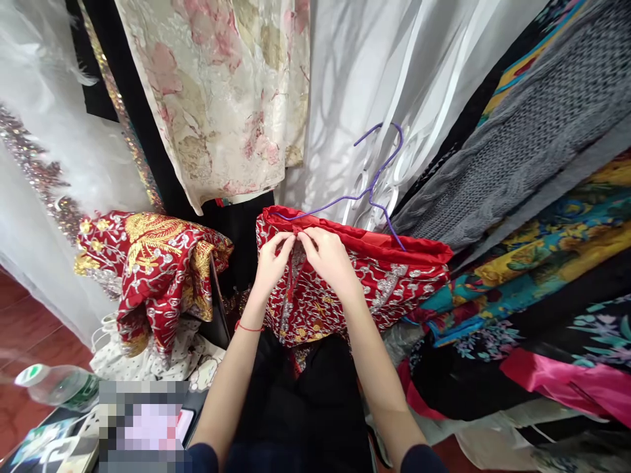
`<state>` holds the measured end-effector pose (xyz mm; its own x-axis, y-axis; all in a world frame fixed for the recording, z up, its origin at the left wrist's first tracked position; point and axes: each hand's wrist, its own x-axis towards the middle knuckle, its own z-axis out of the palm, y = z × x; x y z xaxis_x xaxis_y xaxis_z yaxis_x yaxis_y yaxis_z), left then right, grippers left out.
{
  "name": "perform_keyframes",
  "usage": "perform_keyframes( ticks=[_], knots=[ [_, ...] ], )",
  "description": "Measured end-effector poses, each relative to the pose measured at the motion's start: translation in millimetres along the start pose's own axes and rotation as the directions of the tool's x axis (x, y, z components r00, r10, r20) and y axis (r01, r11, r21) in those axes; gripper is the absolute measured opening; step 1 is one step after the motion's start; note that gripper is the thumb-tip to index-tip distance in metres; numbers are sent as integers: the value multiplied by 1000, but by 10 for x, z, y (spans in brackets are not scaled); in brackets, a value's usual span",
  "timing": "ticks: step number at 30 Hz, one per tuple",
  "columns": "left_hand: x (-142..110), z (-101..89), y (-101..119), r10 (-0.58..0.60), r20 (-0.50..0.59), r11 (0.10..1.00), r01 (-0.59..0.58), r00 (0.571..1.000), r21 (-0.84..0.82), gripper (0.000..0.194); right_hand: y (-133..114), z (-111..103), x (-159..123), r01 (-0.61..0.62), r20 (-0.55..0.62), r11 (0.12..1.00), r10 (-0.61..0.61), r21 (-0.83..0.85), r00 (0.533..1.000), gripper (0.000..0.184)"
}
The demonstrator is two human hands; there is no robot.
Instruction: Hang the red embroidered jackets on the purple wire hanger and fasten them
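A red skirt (pixel 320 295) with silver and gold embroidery spreads in front of me, a plain red band along its top edge. A purple wire hanger (pixel 371 190) rises out of the waist opening, its hook standing free. At the waistband, my left hand (pixel 273 263) pinches a thin red tie between thumb and fingers. Close beside it, my right hand (pixel 328 253) pinches the same red tie, fingertips almost meeting the left ones. The tie's end hangs down the skirt front; the exact shape at the fingertips is too small to make out.
To the left lies a folded red and gold embroidered garment (pixel 158 269). A plastic bottle (pixel 59 386) lies at lower left, near a blurred-out patch. A floral cloth (pixel 221 98) hangs ahead before white curtains (pixel 345 79). A grey knit (pixel 532 131) and patterned fabrics hang on the right.
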<state>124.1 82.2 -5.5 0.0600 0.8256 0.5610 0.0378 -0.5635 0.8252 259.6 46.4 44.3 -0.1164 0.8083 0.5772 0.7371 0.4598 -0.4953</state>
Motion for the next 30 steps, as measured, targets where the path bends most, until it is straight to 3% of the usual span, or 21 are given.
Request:
perform_keyframes(
  ticks=[6, 10, 13, 15, 19, 20, 22, 24, 26, 28, 30],
  knots=[
    [124, 31, 22, -14, -74, 999, 17, 997, 41, 24, 101, 7, 174, 55, -170, 992, -36, 111, 985, 28],
    [78, 99, -10, -29, -88, 999, 31, 996, 21, 23, 157, 97, 110, 30, -248, 961, 41, 275, 968, 30],
    [10, 94, -32, -72, -87, 987, 59, 994, -147, 25, 193, 110, 50, -61, -192, 897, 159, 438, 968, 39],
    [-35, 30, -50, -62, -74, 985, 49, 995, -167, 22, 228, 69, 30, -119, -143, 879, 207, 461, 968, 44],
    [-98, -143, -116, -88, 75, 984, 75, 993, 162, 19, 327, -79, 20, -193, 59, 931, 183, 311, 981, 33],
    [-105, -164, -129, -108, 27, 965, 99, 994, 244, 19, 348, -115, 18, -198, 146, 936, 161, 292, 976, 26],
    [-107, -163, -131, -68, -191, 943, 125, 979, 307, 18, 371, -171, 9, -192, 285, 931, 102, 311, 953, 19],
    [-92, -123, -98, 42, -390, 962, 68, 920, 264, 21, 366, -202, -2, -178, 334, 905, 43, 387, 942, 23],
    [-66, -86, -42, 105, -466, 986, -32, 878, 163, 25, 341, -207, -7, -172, 315, 849, 8, 499, 949, 26],
    [-38, -82, 15, 107, -407, 994, -106, 907, 24, 29, 313, -186, -3, -181, 277, 773, 7, 609, 961, 29],
    [-20, -113, 64, 88, -219, 989, -111, 972, -95, 32, 294, -143, 7, -174, 228, 718, 22, 674, 973, 32]
  ],
)
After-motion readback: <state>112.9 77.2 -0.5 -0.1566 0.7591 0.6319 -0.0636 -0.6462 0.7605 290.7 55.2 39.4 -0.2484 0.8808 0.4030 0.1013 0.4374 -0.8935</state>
